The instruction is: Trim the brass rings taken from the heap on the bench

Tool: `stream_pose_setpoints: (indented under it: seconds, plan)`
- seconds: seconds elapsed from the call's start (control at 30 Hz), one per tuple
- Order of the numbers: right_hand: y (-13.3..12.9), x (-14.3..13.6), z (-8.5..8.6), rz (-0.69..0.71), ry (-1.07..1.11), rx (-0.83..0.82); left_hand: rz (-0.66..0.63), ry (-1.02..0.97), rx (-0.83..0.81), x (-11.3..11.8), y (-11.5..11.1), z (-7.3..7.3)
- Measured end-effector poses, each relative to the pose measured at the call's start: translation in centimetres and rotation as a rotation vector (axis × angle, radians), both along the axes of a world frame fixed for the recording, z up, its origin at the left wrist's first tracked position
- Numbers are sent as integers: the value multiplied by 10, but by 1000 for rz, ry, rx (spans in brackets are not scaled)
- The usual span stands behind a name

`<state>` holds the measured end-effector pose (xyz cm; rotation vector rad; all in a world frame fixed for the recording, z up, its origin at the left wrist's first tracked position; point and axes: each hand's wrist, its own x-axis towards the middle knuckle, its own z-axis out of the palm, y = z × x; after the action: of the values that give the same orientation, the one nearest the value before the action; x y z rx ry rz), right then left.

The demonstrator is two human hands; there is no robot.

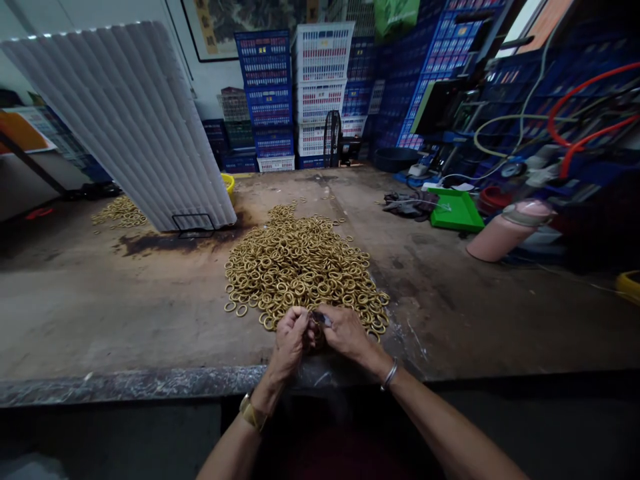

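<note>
A heap of brass-coloured rings (305, 263) lies on the worn wooden table (210, 327). At its near edge my left hand (293, 333), with a watch on the wrist, has its fingers pinched together on something small that I cannot make out. Close beside it, my right hand (347, 333), a bangle on its wrist, is closed on a small dark tool (321, 319) whose tip points toward the left fingers. Some rings show dimly just under the hands.
A ribbed whitish panel (125, 120) stands in a black wire holder (193, 225) at the left, with more rings (120, 212) behind. To the right are dark gloves (410, 205), a green tray (454, 209) and a pink bottle (510, 230). Crates (270, 93) are stacked beyond the table.
</note>
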<state>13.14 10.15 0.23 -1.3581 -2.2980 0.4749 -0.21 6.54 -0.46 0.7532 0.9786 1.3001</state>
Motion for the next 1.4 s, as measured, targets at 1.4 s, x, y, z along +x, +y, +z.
stream_pose_setpoints:
  seconds: [1.4]
  plan:
    - [0,-13,3,-4,571,-265,-75,-190,-118,-6,-10,6]
